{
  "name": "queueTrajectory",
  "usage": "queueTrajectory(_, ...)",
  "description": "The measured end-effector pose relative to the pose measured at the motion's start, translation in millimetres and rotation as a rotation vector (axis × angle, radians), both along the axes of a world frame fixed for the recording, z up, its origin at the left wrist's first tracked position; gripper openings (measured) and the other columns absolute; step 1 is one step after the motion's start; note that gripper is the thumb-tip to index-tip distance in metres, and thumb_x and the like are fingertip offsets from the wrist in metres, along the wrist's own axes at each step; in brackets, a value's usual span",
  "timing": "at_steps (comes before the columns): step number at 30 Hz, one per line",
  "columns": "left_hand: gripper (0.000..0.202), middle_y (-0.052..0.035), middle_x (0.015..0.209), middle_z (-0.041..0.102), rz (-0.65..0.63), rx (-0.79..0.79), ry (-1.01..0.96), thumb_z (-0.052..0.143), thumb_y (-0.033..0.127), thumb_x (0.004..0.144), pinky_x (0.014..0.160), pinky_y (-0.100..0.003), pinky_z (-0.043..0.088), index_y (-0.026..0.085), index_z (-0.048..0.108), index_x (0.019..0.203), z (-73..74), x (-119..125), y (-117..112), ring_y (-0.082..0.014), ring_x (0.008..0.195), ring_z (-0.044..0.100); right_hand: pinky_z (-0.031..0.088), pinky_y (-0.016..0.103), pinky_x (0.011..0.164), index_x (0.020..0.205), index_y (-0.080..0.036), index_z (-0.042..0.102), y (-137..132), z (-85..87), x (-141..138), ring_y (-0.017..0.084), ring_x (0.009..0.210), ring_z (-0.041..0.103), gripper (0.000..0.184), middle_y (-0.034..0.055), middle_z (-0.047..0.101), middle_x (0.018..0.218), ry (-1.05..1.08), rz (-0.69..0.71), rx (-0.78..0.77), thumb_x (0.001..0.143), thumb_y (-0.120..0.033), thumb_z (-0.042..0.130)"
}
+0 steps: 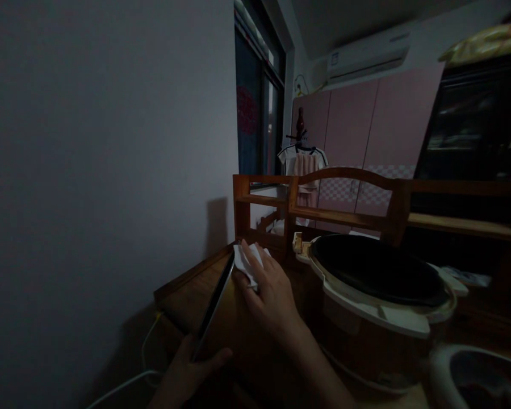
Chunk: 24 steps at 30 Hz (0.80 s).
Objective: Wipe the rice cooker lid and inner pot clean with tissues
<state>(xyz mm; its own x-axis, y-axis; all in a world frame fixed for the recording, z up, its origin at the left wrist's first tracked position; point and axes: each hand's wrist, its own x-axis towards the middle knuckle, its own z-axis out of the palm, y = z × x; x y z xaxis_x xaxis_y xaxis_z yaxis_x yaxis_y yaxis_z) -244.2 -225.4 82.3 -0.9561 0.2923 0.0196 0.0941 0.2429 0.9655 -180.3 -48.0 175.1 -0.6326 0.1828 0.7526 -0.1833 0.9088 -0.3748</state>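
Observation:
My left hand (187, 366) grips the lower end of a thin, flat dark panel with a silver edge (215, 304). It is tilted and seen almost edge-on, so its kind cannot be made out. The thumb sticks out to the right of it. In my right hand (275, 289) a crumpled white tissue (244, 262) is pinched under the fingers, close beside the panel's upper end. Whether the tissue touches the panel is hard to tell in the dim light. Both hands are over the wooden table (187, 292).
An open electric cooker with a black inner pot (375, 270) stands to the right. A rounded, white-rimmed appliance (445, 369) is at lower right. A wooden shelf frame (344, 173) runs along the back. The wall (111, 142) borders the left; a white cable (119, 389) hangs at lower left.

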Motion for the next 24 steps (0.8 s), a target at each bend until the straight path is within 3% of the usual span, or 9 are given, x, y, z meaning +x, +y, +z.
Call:
queueTrajectory(7,0.051,-0.0087,0.084,0.076,0.010,0.029,0.030,0.078,0.049,0.047,0.083,-0.042,0.059,0.020,0.067,0.088,17.9,14.6,2.2,-0.0350,0.096,0.070,0.030,0.051,0.116,0.151,-0.029,0.032,-11.1,-15.4,16.1,0.027,0.147,0.020,0.053,0.0065,0.026,0.159,0.022,-0.137,0.046,0.099,-0.033,0.044)
queueTrajectory(15,0.046,-0.0076,0.087,0.077,-0.066,0.045,0.067,0.081,0.045,0.046,0.084,-0.041,0.059,0.021,0.069,0.084,16.4,3.1,-2.0,-0.0344,0.095,0.071,0.029,0.056,0.117,0.151,-0.032,0.031,-16.1,-27.5,29.7,0.030,0.148,0.014,0.056,0.0019,0.017,0.162,0.029,-0.113,0.112,0.097,-0.025,0.045)
queueTrajectory(19,0.051,-0.0088,0.093,0.076,-0.088,0.073,0.060,0.081,0.043,0.049,0.087,-0.042,0.058,0.019,0.070,0.093,15.9,5.0,-1.7,-0.0341,0.098,0.069,0.028,0.055,0.118,0.153,-0.029,0.027,-19.0,-31.8,31.7,0.029,0.148,0.014,0.058,0.0032,0.020,0.161,0.049,-0.136,0.088,0.097,-0.025,0.045)
queueTrajectory(24,0.056,-0.0104,0.098,0.076,-0.107,0.052,0.036,0.081,0.047,0.051,0.086,-0.041,0.058,0.017,0.070,0.097,12.0,3.4,0.0,-0.0334,0.099,0.069,0.029,0.049,0.119,0.153,-0.026,0.027,-10.6,-34.6,33.4,0.024,0.146,0.024,0.054,0.0038,0.028,0.158,0.065,-0.118,-0.027,0.100,-0.026,0.040)
